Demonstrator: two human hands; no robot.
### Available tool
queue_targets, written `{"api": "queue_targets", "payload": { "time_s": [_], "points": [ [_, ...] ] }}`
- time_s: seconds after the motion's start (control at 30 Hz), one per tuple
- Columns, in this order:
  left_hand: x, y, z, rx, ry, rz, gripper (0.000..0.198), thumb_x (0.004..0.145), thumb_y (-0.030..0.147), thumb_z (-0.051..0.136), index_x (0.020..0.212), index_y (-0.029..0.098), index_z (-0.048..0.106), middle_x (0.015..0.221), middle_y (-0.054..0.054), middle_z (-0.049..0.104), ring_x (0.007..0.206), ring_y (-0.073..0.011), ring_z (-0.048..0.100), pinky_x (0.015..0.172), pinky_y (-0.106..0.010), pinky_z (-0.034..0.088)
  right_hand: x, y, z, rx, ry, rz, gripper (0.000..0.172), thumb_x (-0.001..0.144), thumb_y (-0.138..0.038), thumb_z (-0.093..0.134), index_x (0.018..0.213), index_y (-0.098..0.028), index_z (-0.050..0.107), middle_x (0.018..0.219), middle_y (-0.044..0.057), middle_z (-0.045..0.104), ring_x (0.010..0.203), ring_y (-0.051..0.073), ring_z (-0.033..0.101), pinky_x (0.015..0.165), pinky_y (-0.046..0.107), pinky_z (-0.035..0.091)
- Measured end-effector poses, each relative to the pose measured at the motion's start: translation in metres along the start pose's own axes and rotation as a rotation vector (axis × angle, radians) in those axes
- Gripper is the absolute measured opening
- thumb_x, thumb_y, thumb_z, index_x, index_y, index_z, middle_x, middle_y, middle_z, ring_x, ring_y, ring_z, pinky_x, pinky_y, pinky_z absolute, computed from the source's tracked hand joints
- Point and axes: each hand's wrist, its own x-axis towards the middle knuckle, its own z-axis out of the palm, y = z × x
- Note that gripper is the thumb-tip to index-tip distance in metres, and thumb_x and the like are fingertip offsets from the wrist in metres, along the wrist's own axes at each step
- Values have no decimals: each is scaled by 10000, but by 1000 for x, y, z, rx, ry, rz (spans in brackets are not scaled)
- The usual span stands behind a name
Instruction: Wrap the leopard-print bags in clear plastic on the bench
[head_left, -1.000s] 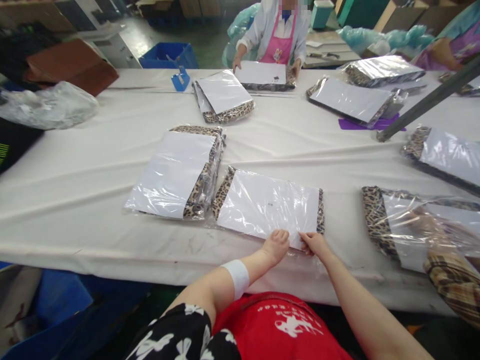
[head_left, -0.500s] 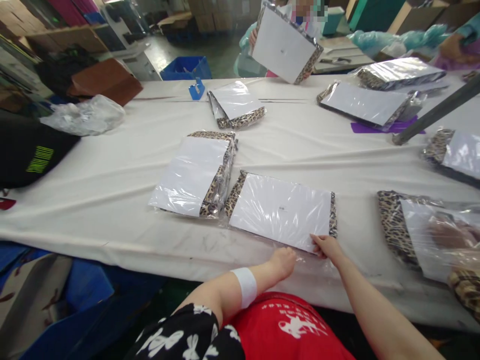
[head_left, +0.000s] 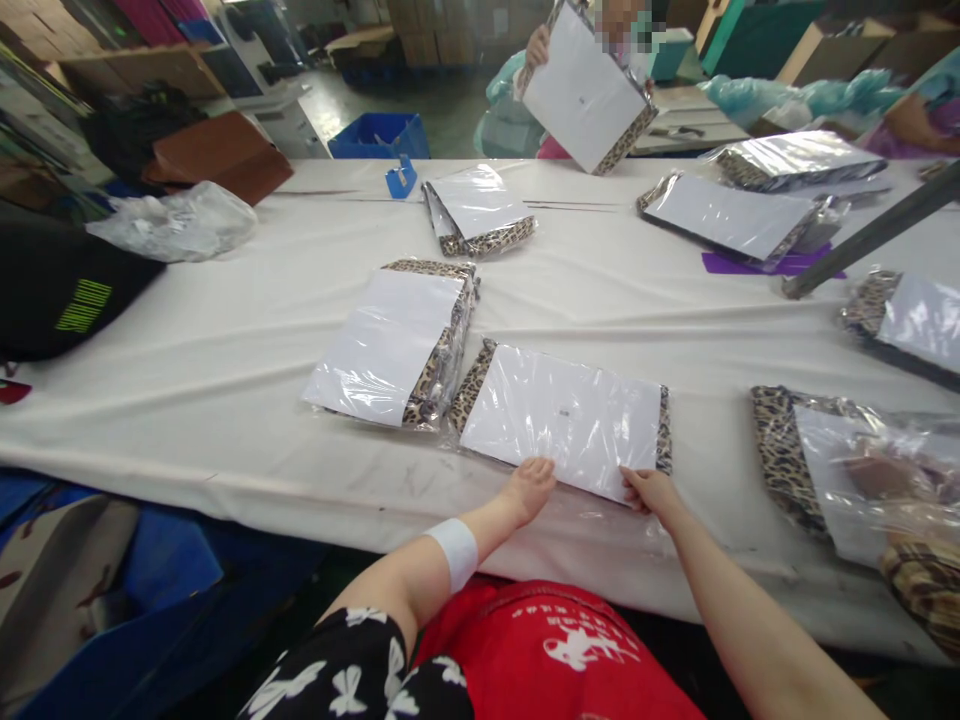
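Observation:
Before me a clear plastic bag [head_left: 517,405] lies flat, holding leopard-print folded fabric [head_left: 469,392] and a white sheet [head_left: 570,400] with a small mark in its middle. My right hand [head_left: 646,490] pinches the bag's near edge toward its right corner. Further left on that same edge, the bent fingers of my left hand [head_left: 531,488] are closed on the plastic; its thumb is hidden. Touching or almost touching the bag's left end is a bagged leopard-print stack [head_left: 390,345] topped with a white sheet.
Across the table [head_left: 225,350] a co-worker holds up a bagged package [head_left: 589,95]. More packages lie at right, one [head_left: 787,450] under another person's blurred hand. A grey metal bar [head_left: 870,235] slants in at right. A crumpled plastic bag [head_left: 176,222] and blue tape dispenser [head_left: 400,178] lie farther off.
My left hand has moved left and forward, from in front of the bag onto its near edge. My right hand keeps its pinch. The co-worker's held package has tilted and shifted slightly right.

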Motion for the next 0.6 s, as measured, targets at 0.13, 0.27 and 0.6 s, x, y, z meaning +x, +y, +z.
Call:
{"api": "queue_targets", "payload": {
  "time_s": [0.13, 0.27, 0.6],
  "points": [
    [-4, -24, 1, 54, -36, 66, 137, 865, 168, 543, 859, 139, 676, 1025, -116, 618, 995, -228, 550, 853, -353, 445, 0, 1, 0, -1, -2, 11, 391, 843, -521, 552, 790, -142, 633, 613, 82, 679, 394, 126, 547, 374, 224, 399],
    [-16, -20, 4, 63, -4, 288, 143, 861, 135, 526, 881, 131, 667, 914, -100, 633, 918, -205, 561, 817, -333, 453, 6, 7, 0, 34, -12, 39, 389, 844, -524, 542, 771, -147, 609, 627, 88, 675, 394, 130, 537, 377, 235, 392],
    [-27, 20, 27, -100, -230, -291, 248, 878, 75, 383, 993, 82, 603, 896, -131, 657, 822, -216, 647, 652, -312, 523, 15, 14, 2, -61, 31, 4, 396, 844, -541, 512, 750, -167, 599, 688, 112, 696, 437, 154, 570, 422, 271, 457]
  ]
}}
